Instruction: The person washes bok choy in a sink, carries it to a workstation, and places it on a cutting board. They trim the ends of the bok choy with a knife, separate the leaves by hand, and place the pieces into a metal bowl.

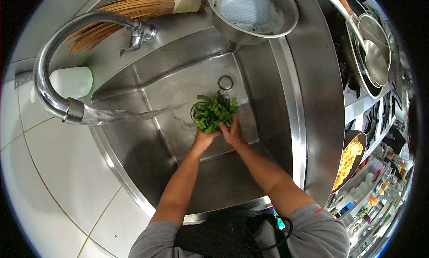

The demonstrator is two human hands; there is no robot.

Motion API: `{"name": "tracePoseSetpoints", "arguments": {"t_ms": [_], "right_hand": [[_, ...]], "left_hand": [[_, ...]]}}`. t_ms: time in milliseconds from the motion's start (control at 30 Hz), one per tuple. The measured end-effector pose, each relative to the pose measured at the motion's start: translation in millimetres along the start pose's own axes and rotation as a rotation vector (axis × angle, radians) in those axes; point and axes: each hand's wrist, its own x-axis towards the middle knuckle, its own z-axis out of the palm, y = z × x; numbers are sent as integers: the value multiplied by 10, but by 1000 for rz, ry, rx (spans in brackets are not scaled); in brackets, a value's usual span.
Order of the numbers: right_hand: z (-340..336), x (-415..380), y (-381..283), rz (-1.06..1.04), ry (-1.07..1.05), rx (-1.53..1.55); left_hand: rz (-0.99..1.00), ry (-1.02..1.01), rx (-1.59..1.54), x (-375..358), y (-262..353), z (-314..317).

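A bunch of leafy greens (214, 113) is held over the steel sink (170, 79), both of my hands gripping it from the near side. My left hand (205, 139) closes on its lower left, fingers partly hidden by leaves. On the lower right, my right hand (232, 132) has its fingers pressed against the leaves. A dark curved rim shows at the left edge of the bunch. Water (120, 116) streams from the curved faucet (44, 88) toward the greens.
Behind the sink lie a straw brush (134, 10) and a metal pot (257, 32) holding sudsy water and a light blue cloth (245, 8). To the right are a ladle (376, 63), strainers and a pan (357, 144) of yellow food (348, 162). A white container (71, 81) stands by the faucet.
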Motion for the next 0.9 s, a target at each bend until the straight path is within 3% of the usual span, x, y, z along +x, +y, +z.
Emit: {"name": "tracePoseSetpoints", "arguments": {"t_ms": [33, 100, 233, 367, 433, 567, 667, 733, 767, 800, 833, 900], "right_hand": [[-60, -22, 31, 3, -1, 4], [-150, -13, 33, -322, -33, -220], [-123, -46, -72, -274, -21, -143], [119, -62, -96, -226, 124, -95], [166, -48, -52, -231, 191, -62], [104, 84, 153, -289, 177, -103], [-103, 134, 31, -353, 79, -163], [-162, 121, 69, -339, -2, -155], [-158, 112, 86, -360, 25, -373], [-152, 93, 135, -379, 53, -589], [-189, 128, 119, -373, 51, -583], [-291, 286, 108, -358, -29, -470]], "left_hand": [[-4, 1, 3, -18, -13, 14], [172, 30, 310, -15, -17, 41], [284, 71, 471, 22, -38, 115], [275, 111, 487, 42, -63, 123], [7, 142, 177, 40, 5, 133], [-7, 102, 301, 35, 133, 63], [105, -12, 339, 78, -43, 19], [330, 1, 596, 68, -180, 18], [325, 2, 597, 53, -257, 27], [188, 0, 573, 31, -301, 52], [51, -2, 550, -1, -314, 57], [71, -7, 562, 16, -291, 35]]}}
